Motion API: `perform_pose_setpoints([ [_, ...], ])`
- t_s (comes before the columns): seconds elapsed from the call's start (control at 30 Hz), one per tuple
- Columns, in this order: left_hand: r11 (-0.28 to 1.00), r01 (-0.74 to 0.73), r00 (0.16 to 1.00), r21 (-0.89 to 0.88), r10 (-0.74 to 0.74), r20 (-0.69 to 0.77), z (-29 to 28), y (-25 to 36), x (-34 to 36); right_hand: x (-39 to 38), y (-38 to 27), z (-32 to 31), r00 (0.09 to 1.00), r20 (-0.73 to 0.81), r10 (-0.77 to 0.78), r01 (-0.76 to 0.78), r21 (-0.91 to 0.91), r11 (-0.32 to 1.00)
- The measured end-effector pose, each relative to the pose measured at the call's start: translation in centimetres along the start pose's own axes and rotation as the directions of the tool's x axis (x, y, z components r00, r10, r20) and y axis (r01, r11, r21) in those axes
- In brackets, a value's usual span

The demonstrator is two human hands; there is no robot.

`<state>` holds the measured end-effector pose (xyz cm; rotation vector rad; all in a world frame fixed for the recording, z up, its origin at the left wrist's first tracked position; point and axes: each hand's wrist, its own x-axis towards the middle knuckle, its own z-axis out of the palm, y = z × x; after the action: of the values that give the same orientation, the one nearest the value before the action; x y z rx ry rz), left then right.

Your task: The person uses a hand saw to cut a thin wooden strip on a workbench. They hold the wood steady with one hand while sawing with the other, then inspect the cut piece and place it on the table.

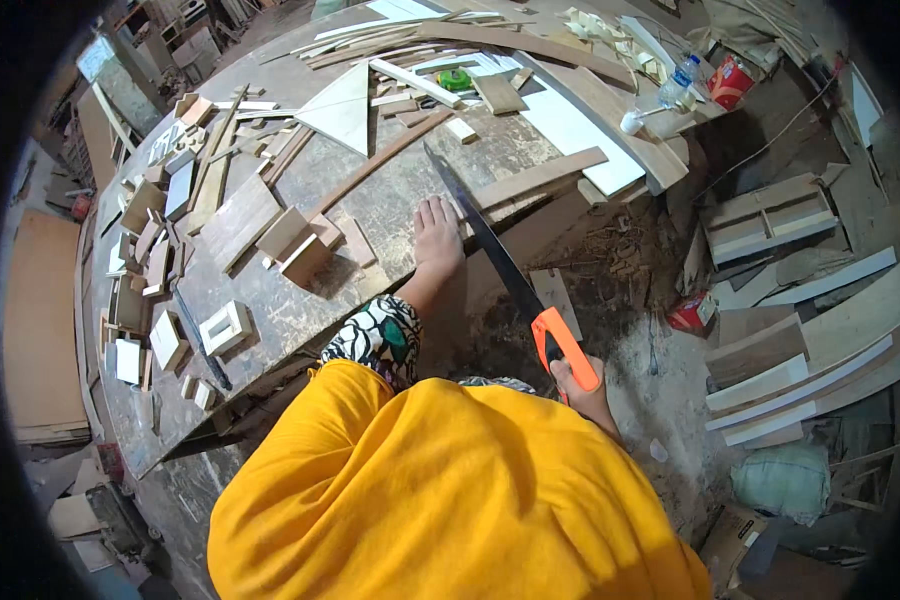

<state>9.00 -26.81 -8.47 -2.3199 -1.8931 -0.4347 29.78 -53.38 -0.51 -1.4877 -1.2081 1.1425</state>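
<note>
My right hand (584,388) is wrapped around the orange handle of a handsaw (503,262). Its long dark blade slants up and left across the table edge, with the tip over the tabletop. The blade crosses a narrow wooden strip (540,178) that extends to the right of it along the edge. Just left of the blade, my left hand (437,238) lies flat with fingers stretched, by the strip's left end. How much of the strip is under those fingers is hidden. The left forearm wears a black-and-white patterned sleeve cover.
The worktable (315,305) carries wood offcuts, small wooden boxes (226,328), a white triangular board (336,108) and a green tape measure (454,80). A plastic bottle (680,80) stands at the far right. Boards and a wooden frame (770,220) lie on the right-hand floor.
</note>
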Motion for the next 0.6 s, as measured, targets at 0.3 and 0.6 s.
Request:
perform_pose_setpoints([
  [0.3,0.999,-0.006,1.0,0.048,0.006,-0.007,0.0,-0.4,0.0,-1.3,-0.6,2.1,0.966,-0.031,-0.258,0.24,-0.276,0.931],
  [0.6,1.0,0.009,1.0,-0.012,-0.008,0.02,-0.2,-0.3,0.0,-3.9,0.6,-0.1,0.991,-0.047,-0.123,0.111,-0.209,0.972],
])
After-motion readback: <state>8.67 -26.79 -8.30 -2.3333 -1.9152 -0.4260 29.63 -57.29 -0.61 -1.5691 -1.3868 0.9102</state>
